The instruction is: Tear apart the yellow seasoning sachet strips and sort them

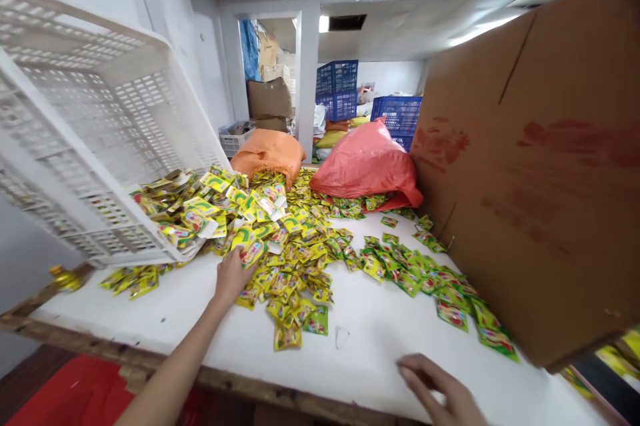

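Note:
My left hand point(234, 277) reaches to the front of a heap of small yellow cartons. Its fingers close on one printed yellow carton point(254, 253), though the fingertips are partly hidden. Just right of that hand, a pile of yellow sachets point(295, 273) spreads over the white table point(360, 353). My right hand point(443, 391) is above the table near the front edge, holding nothing, with its fingers loosely bent and a gap beside the thumb. Green sachets point(407, 279) lie beyond it in a band running to the right.
A white plastic crate point(175, 103) lies tipped on the left, cartons spilling from its mouth. Orange point(270, 146) and red point(367, 156) sacks spill sachets at the back. A large cardboard box point(530, 213) flanks the right side. Blue crates point(337, 89) stand farther back.

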Demonstrator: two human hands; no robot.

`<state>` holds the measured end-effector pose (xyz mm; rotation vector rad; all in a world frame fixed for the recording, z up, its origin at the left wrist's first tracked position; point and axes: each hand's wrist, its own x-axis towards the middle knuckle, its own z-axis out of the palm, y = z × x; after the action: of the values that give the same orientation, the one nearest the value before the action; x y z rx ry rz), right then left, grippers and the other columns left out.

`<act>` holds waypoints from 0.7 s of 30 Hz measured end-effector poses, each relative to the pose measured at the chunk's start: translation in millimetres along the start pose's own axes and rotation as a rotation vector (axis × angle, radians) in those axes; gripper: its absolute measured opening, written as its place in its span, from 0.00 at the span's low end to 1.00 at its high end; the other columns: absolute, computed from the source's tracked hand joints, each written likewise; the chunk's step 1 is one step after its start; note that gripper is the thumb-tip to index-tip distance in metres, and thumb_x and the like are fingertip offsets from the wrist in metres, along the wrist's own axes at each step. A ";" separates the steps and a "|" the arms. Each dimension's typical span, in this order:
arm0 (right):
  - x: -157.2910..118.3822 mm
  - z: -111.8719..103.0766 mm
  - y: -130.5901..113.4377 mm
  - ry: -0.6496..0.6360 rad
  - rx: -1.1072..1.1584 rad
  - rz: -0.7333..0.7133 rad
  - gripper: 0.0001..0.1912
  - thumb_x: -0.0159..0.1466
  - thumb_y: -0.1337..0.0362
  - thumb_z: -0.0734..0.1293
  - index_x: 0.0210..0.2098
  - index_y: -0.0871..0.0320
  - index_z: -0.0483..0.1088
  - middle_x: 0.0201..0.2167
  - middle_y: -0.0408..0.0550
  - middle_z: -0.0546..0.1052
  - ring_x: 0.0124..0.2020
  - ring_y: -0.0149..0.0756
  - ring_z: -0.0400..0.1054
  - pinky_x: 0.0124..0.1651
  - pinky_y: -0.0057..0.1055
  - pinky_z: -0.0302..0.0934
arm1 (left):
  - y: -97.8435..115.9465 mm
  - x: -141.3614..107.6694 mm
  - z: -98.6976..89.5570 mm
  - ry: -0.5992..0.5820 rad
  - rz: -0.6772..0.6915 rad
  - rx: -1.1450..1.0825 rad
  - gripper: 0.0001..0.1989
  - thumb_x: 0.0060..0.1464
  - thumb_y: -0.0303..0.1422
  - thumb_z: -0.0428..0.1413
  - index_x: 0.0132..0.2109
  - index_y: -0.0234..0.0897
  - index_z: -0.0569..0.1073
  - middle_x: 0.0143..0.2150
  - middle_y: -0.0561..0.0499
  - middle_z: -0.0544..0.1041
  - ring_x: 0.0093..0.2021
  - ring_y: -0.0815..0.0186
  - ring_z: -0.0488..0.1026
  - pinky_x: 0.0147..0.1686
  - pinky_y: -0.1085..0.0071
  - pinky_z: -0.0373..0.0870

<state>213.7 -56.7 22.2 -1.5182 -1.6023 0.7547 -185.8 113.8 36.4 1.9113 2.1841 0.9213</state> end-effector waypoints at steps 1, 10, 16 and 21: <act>7.5 21.3 -14.0 -0.028 0.077 0.014 0.14 0.53 0.50 0.66 0.29 0.53 0.73 0.29 0.48 0.77 0.32 0.41 0.71 0.36 0.32 0.66 | 6.0 -8.6 -6.7 0.001 0.048 -0.005 0.23 0.47 0.38 0.54 0.50 0.34 0.61 0.49 0.41 0.70 0.51 0.53 0.64 0.49 0.58 0.58; 42.1 153.9 -72.4 -0.177 0.768 0.181 0.26 0.49 0.50 0.69 0.42 0.56 0.62 0.31 0.43 0.71 0.16 0.24 0.62 0.15 0.20 0.50 | 49.8 -129.9 -54.7 -0.304 0.558 -0.280 0.27 0.47 0.34 0.56 0.56 0.47 0.62 0.55 0.46 0.67 0.55 0.55 0.63 0.53 0.61 0.62; 25.5 165.9 -78.1 -0.307 1.079 0.317 0.26 0.50 0.51 0.70 0.41 0.56 0.58 0.22 0.37 0.69 0.14 0.22 0.58 0.17 0.20 0.49 | 40.3 -140.2 -50.3 -0.217 0.423 -0.455 0.37 0.44 0.33 0.60 0.59 0.49 0.53 0.59 0.45 0.61 0.58 0.53 0.60 0.55 0.55 0.59; 15.5 188.6 -83.0 -0.305 1.185 0.429 0.24 0.52 0.46 0.67 0.37 0.56 0.58 0.22 0.40 0.71 0.18 0.28 0.64 0.23 0.24 0.54 | 54.8 -145.2 -30.0 -0.084 0.165 -0.912 0.40 0.41 0.39 0.61 0.59 0.42 0.53 0.59 0.43 0.62 0.58 0.53 0.58 0.56 0.56 0.57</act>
<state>9.9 -32.3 -2.2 -0.8327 -0.6678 1.8161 -121.2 -30.3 42.8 1.5960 1.1944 1.4786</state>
